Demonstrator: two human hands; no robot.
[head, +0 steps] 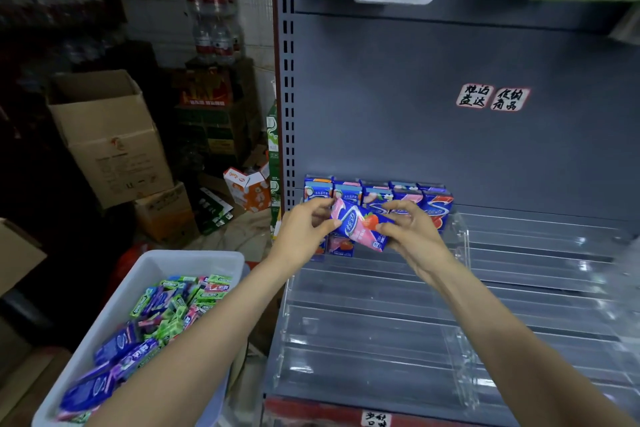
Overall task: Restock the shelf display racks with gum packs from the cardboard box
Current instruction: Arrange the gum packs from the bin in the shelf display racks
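A: Report the near field.

B: A white plastic bin (152,263) sits near left, filled with loose gum packs (162,319) in green, purple and blue. Near right, a clear tiered display rack (363,322) rests on the grey shelf (450,135); its nearer tiers hold nothing.

A: State of the hands?

B: Both grip one pink-and-blue gum pack (360,226), tilted, above the rack's far tiers. Left hand (306,227): thumb and fingers pinched on the pack's left end. Right hand (412,236): thumb and fingers clamped on its right end.

A: Far field?

B: A row of upright gum boxes (377,192) fills the farthest tier, left portion. Two more stand one tier nearer, below the left hand. Far left, cardboard boxes (110,135) are stacked on the floor.
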